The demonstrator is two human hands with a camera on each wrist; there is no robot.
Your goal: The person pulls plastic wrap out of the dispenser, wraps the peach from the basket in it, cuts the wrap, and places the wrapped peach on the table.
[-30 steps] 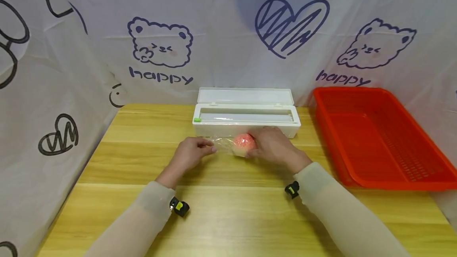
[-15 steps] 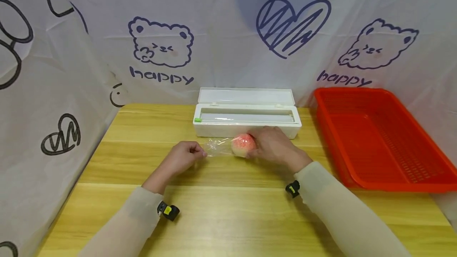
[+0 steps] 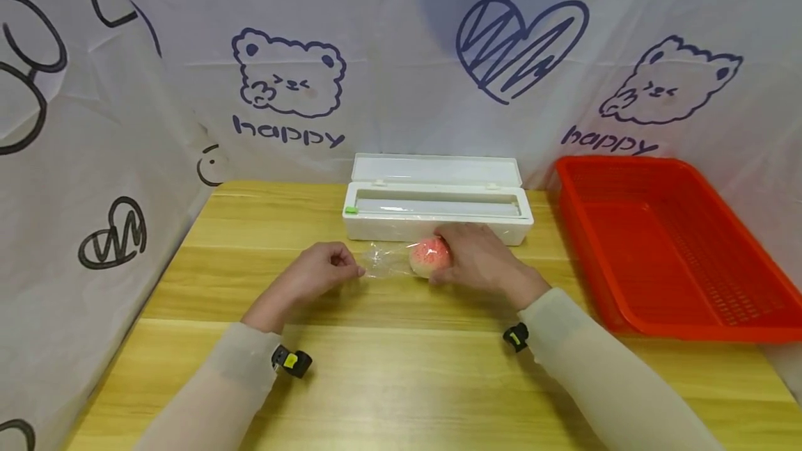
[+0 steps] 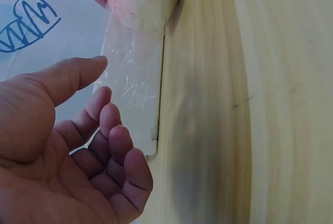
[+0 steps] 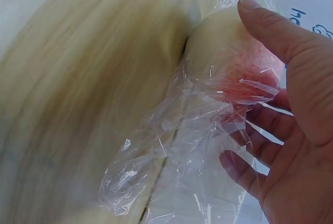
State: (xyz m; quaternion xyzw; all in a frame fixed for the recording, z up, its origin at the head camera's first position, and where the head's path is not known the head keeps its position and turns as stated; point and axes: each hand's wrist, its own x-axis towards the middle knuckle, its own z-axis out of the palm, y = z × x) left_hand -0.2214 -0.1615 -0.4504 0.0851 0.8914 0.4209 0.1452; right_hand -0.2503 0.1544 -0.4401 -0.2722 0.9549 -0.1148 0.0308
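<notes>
A pink-and-cream peach sits on the table in front of a white cling film box. Clear plastic film covers the peach and trails off to its left, crinkled at the end. My right hand grips the peach from the right; in the right wrist view the thumb lies over its top, with loose film around the fingers. By the film's left end is my left hand. In the left wrist view its fingers are loosely curled, with a gap between thumb and forefinger.
The film box's lid stands up at the back, and a white roll lies inside. To the right stands a red plastic basket on the wooden table. A white cloth with drawings hangs behind.
My left hand has drawn back leftward, and the film to the left of the peach has spread out. Thumb and forefinger have since parted. My right hand stays on the peach.
</notes>
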